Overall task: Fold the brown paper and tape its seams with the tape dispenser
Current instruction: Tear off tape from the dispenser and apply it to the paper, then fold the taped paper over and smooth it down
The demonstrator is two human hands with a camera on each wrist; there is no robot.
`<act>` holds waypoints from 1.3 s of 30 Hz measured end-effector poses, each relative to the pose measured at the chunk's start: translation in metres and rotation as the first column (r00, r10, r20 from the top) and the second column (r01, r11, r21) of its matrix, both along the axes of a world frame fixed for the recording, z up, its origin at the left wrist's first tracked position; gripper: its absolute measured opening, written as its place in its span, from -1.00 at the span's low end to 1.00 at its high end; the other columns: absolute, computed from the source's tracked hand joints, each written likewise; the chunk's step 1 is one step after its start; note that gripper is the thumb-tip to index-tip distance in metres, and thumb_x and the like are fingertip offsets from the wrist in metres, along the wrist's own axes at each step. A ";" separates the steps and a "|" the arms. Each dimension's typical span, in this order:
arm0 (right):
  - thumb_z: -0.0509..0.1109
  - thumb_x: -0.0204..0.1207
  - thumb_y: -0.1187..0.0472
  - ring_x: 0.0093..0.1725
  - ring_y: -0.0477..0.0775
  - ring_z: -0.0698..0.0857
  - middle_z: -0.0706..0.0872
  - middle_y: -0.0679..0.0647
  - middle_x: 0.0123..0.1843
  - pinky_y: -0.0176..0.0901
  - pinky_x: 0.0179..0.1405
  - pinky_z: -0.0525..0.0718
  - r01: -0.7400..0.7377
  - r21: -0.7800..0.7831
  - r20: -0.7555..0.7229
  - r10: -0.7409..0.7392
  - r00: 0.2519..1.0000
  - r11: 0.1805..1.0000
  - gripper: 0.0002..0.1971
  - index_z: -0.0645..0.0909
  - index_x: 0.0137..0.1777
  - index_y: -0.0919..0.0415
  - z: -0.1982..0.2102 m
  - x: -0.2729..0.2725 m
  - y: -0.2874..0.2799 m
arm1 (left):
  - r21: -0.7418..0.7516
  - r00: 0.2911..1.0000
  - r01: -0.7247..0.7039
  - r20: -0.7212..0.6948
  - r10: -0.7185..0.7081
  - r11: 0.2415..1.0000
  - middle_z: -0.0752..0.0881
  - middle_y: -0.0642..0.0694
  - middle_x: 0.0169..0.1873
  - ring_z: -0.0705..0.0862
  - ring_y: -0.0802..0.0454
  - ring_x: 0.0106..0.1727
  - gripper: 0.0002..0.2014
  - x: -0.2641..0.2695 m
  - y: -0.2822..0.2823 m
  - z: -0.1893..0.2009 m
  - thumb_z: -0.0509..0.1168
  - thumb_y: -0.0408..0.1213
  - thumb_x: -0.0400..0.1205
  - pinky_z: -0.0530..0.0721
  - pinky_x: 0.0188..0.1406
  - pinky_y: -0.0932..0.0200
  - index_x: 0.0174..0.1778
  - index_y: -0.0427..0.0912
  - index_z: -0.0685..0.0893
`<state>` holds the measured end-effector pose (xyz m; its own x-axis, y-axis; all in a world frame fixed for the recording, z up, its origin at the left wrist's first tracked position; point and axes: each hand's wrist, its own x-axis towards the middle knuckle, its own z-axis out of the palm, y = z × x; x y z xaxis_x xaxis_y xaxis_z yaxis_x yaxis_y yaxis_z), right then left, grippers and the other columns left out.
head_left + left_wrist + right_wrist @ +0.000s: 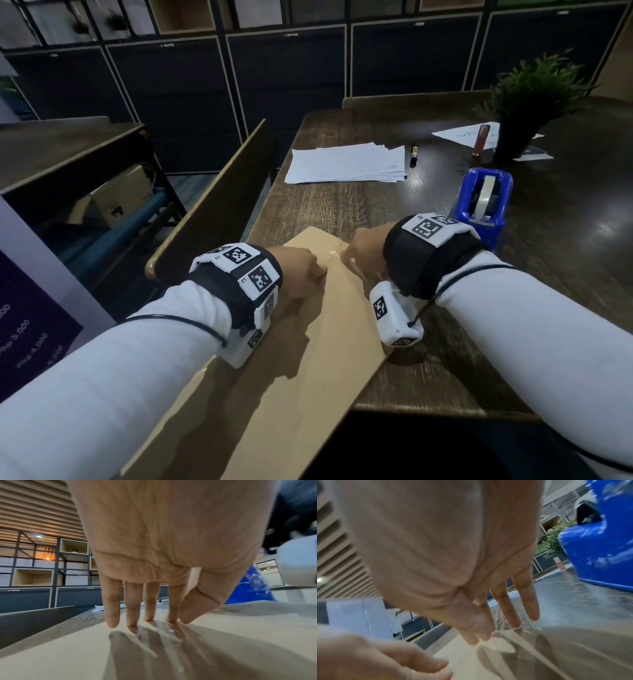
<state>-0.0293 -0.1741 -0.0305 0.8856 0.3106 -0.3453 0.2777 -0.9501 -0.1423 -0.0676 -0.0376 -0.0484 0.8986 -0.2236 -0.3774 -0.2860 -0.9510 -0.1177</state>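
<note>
The folded brown paper [308, 342] lies slantwise on the dark wooden table [445, 370], its near end hanging over the front edge. A strip of clear tape [334, 251] glints on the seam near the far end. My left hand [301, 270] presses straight fingers [132, 615] down on the brown paper [68, 649] beside the tape. My right hand [363, 246] touches the same seam with straight fingertips [482, 632] on the paper [573, 655]. The blue tape dispenser [483, 202] stands on the table just right of my right wrist, also seen as the tape dispenser [599, 545].
A stack of white sheets [346, 162] and a black marker [413, 155] lie farther back. A potted plant [527, 113] and a red tube [479, 140] stand at the back right. A chair back [219, 202] borders the table's left side.
</note>
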 end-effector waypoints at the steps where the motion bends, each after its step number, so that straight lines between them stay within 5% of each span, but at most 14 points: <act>1: 0.14 0.68 0.28 0.22 0.14 0.58 0.55 0.16 0.25 -0.12 0.19 0.56 0.025 0.067 0.054 -0.029 0.998 0.997 -0.55 0.35 0.57 0.26 0.001 -0.001 -0.006 | -0.005 1.000 -0.001 -0.002 0.001 1.000 0.62 -0.15 0.24 0.60 -0.17 0.19 -0.59 0.004 0.001 0.000 0.07 -0.09 0.70 0.57 0.17 0.07 0.42 -0.08 0.58; 4: 0.07 0.65 0.29 0.57 0.26 0.29 0.23 0.23 0.62 0.17 0.50 0.38 -0.018 0.161 0.247 -0.023 0.969 0.987 -0.47 0.20 0.63 0.22 0.005 -0.001 -0.033 | -0.059 0.997 -0.076 0.005 0.076 0.995 0.65 -0.05 0.31 0.62 -0.09 0.24 -0.59 0.015 0.001 0.008 0.14 -0.09 0.68 0.58 0.23 0.09 0.46 0.05 0.54; 7: 0.04 0.72 0.14 0.67 0.21 0.08 0.07 0.21 0.69 0.10 0.60 0.18 -0.049 0.278 0.461 -0.088 0.883 0.959 -0.47 0.13 0.65 0.26 0.010 0.002 -0.065 | -0.301 0.985 -0.058 0.140 0.104 0.952 0.56 -0.04 0.45 0.58 -0.02 0.38 -0.57 0.019 -0.014 0.029 0.13 -0.18 0.72 0.52 0.40 0.05 0.55 0.03 0.43; 11: -0.04 0.72 0.00 0.68 0.18 0.08 0.18 0.25 0.66 0.07 0.64 0.12 -0.034 0.382 0.575 -0.209 0.791 0.923 -0.46 0.27 0.58 0.32 0.022 0.009 -0.101 | -0.668 0.950 0.120 0.291 0.110 0.734 0.67 -0.01 0.31 0.64 0.10 0.24 -0.66 0.022 -0.065 0.054 0.12 -0.17 0.75 0.54 0.32 0.14 0.42 -0.07 0.58; 17: -0.05 0.69 -0.18 0.49 0.27 0.38 0.50 0.38 0.39 0.05 0.49 0.29 0.142 0.524 0.422 -0.401 0.814 0.840 -0.37 0.56 0.27 0.37 0.021 0.032 -0.156 | -0.840 0.982 0.011 0.111 0.153 0.542 0.75 -0.20 0.11 0.68 -0.09 0.14 -0.58 0.043 -0.138 0.045 0.15 -0.04 0.73 0.56 0.19 0.06 0.17 -0.29 0.74; 21: -0.09 0.65 -0.29 0.22 0.27 0.58 0.60 0.38 0.08 0.02 0.23 0.43 0.226 0.540 0.300 -0.436 0.849 0.811 -0.27 0.64 -0.21 0.34 0.020 0.034 -0.172 | -0.859 0.976 -0.154 -0.056 0.210 0.489 0.60 -0.16 -0.30 0.51 0.01 -0.37 -0.46 0.047 -0.167 0.040 0.14 0.07 0.71 0.44 -0.32 0.14 0.17 -0.37 0.72; 23: -0.08 0.67 -0.25 0.01 0.24 0.61 0.58 0.26 -0.09 -0.08 -0.02 0.40 0.208 0.548 0.273 -0.408 0.871 0.810 -0.24 0.66 -0.07 0.47 0.023 0.031 -0.172 | -0.860 0.960 -0.228 -0.121 0.252 0.457 0.67 -0.22 -0.11 0.63 -0.07 -0.18 -0.42 0.051 -0.172 0.037 0.17 0.13 0.67 0.59 -0.17 0.10 0.23 -0.37 0.68; 25: -0.10 0.67 -0.25 -0.08 0.15 0.55 0.58 0.19 -0.14 -0.15 -0.04 0.33 0.194 0.553 0.261 -0.389 0.883 0.810 -0.23 0.69 0.03 0.44 0.025 0.033 -0.173 | -0.867 0.934 -0.310 -0.200 0.296 0.391 0.69 -0.22 0.14 0.67 -0.15 0.14 -0.42 0.053 -0.172 0.033 0.21 0.15 0.64 0.68 0.07 -0.02 0.28 -0.33 0.64; 27: -0.14 0.66 -0.28 -0.06 0.14 0.57 0.61 0.14 -0.20 -0.15 -0.03 0.34 0.193 0.547 0.262 -0.385 0.885 0.815 -0.22 0.71 0.02 0.38 0.025 0.038 -0.175 | -0.872 0.915 -0.354 -0.249 0.316 0.338 0.68 -0.21 0.24 0.65 -0.15 0.24 -0.46 0.054 -0.171 0.030 0.23 0.12 0.64 0.68 0.10 -0.03 0.30 -0.29 0.63; 32: -0.16 0.59 -0.38 0.11 0.26 0.61 0.67 0.34 0.17 -0.02 0.11 0.42 0.261 0.491 0.260 -0.426 0.866 0.831 -0.14 0.65 0.14 0.40 0.026 0.044 -0.176 | -0.893 0.894 -0.397 -0.324 0.310 0.213 0.69 -0.14 0.25 0.62 -0.10 0.22 -0.58 0.053 -0.172 0.030 0.32 0.04 0.61 0.60 0.06 0.03 0.25 -0.18 0.72; 36: -0.23 0.50 -0.48 0.07 0.26 0.63 0.69 0.27 -0.01 -0.01 0.02 0.42 0.282 0.443 0.255 -0.421 0.870 0.851 -0.16 0.61 -0.15 0.26 0.028 0.049 -0.179 | -0.903 0.878 -0.414 -0.364 0.310 0.115 0.76 -0.25 0.14 0.69 -0.18 0.16 -0.64 0.056 -0.177 0.028 0.45 -0.07 0.50 0.66 0.11 -0.08 0.09 -0.27 0.79; 39: -0.23 0.48 -0.50 0.23 0.25 0.59 0.62 0.30 0.29 0.02 0.13 0.42 0.316 0.429 0.243 -0.445 0.862 0.846 -0.07 0.54 0.30 0.31 0.030 0.049 -0.180 | -0.905 0.867 -0.426 -0.403 0.295 0.017 0.76 -0.33 0.10 0.66 -0.19 -0.07 -0.70 0.053 -0.181 0.025 0.42 -0.19 0.52 0.68 0.04 -0.11 0.06 -0.33 0.78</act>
<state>0.0198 -0.3536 -0.0004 0.9984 -0.0299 0.0483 -0.0041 -0.8857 -0.4642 -0.0145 -0.2189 -0.0229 0.9721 -0.0992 -0.2125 0.1879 -0.2127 0.9589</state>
